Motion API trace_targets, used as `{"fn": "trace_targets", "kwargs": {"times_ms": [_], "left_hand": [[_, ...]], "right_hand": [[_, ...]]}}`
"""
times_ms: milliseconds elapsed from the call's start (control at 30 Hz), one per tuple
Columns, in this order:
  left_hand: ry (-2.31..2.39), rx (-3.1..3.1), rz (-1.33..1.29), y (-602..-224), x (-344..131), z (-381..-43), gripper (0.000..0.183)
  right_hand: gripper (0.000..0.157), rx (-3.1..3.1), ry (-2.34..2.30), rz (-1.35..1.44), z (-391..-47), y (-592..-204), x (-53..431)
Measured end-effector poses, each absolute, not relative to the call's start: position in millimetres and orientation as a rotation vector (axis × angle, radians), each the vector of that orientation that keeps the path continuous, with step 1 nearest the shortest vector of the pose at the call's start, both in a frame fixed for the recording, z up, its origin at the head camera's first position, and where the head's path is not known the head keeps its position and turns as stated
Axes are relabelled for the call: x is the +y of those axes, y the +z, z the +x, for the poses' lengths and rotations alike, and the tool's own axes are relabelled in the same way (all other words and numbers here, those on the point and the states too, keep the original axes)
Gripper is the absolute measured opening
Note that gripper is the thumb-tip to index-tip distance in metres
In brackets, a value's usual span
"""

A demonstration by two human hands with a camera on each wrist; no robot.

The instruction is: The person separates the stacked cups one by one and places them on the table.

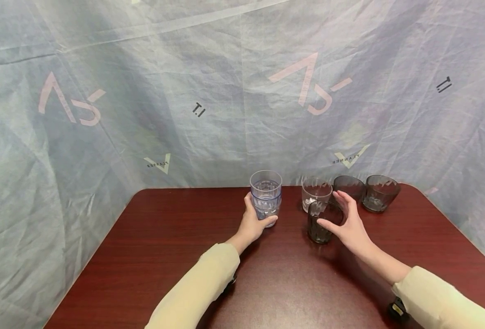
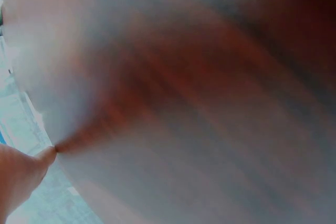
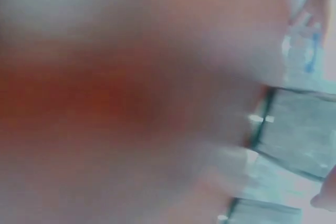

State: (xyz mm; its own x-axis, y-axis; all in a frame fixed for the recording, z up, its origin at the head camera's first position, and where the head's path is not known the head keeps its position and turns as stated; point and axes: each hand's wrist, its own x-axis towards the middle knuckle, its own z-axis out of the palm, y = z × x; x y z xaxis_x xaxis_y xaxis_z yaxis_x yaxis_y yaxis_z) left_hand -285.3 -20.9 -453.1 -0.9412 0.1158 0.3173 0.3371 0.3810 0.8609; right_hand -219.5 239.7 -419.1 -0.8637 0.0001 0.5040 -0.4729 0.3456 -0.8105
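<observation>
My left hand [image 1: 255,218] grips a stack of clear glasses [image 1: 266,192] with bluish rims, thumb across the front and fingers at the left side. In the left wrist view only part of that hand [image 2: 23,174] shows at the lower left edge. A dark smoky glass [image 1: 319,233] stands upright on the table, right of the stack. Around its right side my right hand [image 1: 355,230] is spread in a wide curve, thumb in front and fingers toward the back. The right wrist view shows the same dark glass [image 3: 296,129], with the thumb apart from it.
A clear glass [image 1: 308,189] stands just behind the dark one. Two more dark glasses, one [image 1: 349,183] partly covered by my fingers and another [image 1: 380,194], stand at the back right. The reddish-brown table [image 1: 176,228] ends at a hanging grey cloth [image 1: 209,146].
</observation>
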Motion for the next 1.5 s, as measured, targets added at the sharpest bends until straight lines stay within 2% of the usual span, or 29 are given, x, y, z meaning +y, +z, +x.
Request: {"fn": "trace_targets", "kwargs": {"times_ms": [333, 667, 833, 1000, 1233, 1500], "left_hand": [[-1.592, -2.433, -0.401, -454.5, -21.2, -286.4, 0.096], [-1.558, -2.455, -0.385, -457.3, -19.4, -289.9, 0.098], [-1.548, -2.474, -0.381, -456.2, -20.1, -289.2, 0.097], [-1.562, -2.473, -0.391, -455.5, -20.6, -289.0, 0.097], [-1.567, -2.468, -0.398, -454.2, -20.3, -288.2, 0.097], [-1.574, -2.467, -0.408, -453.3, -21.2, -287.7, 0.096]], "right_hand": [[0.083, -2.256, 1.532, 0.641, -252.2, -376.6, 217.5], [0.083, -2.351, 1.560, 0.778, -281.8, -367.0, 180.1], [0.083, -2.383, 1.548, 0.796, -285.6, -364.4, 166.0], [0.081, -2.402, 1.576, 0.808, -275.5, -349.8, 153.4], [0.081, -2.379, 1.621, 0.832, -300.1, -374.1, 152.6], [0.078, -2.298, 1.790, 0.890, -304.1, -378.1, 149.2]]}}
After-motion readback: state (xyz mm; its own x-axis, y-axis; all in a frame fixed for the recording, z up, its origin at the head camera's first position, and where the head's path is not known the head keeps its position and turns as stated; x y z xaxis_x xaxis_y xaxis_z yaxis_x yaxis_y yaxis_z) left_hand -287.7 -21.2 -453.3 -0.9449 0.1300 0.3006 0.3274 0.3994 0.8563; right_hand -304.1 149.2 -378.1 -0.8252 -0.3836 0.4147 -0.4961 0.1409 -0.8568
